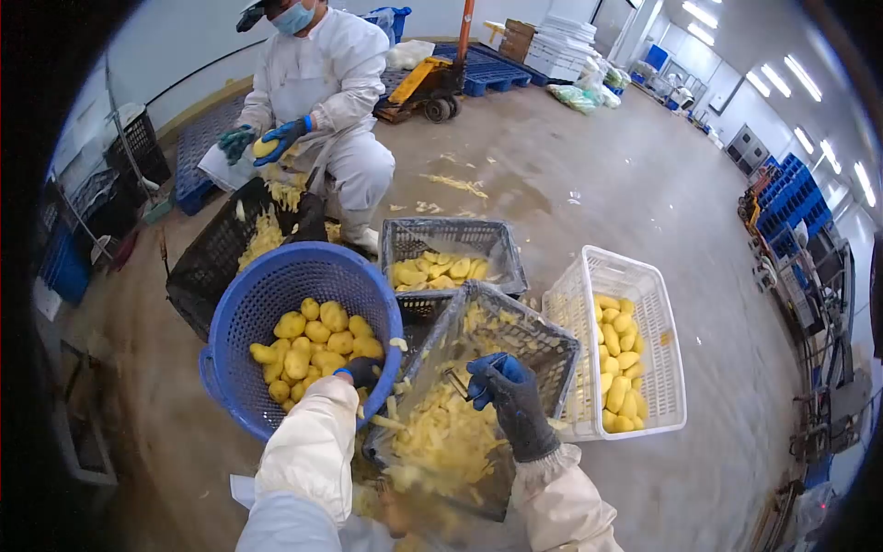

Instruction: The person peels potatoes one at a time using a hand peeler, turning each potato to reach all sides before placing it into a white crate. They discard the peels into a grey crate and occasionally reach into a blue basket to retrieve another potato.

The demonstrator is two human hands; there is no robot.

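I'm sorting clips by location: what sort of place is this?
Probably a food-processing workroom: potatoes in a blue basket, a masked co-worker in white workwear, and a pallet jack nearby.

Basket (241, 317) left, potatoes (317, 345) inside, left hand (364, 372) in at basket's right side. Peel crate (544, 361) right of basket, peelings (446, 440) inside, right hand (509, 397) above with peeler (454, 381). Rear crate (501, 250) behind peel crate, potato pieces (440, 270) inside. Right-hand crate (664, 359) beyond, peeled potatoes (621, 373) inside. Co-worker (324, 97) behind basket, side crate (204, 270) between. Pallet jack (412, 90) right of co-worker.
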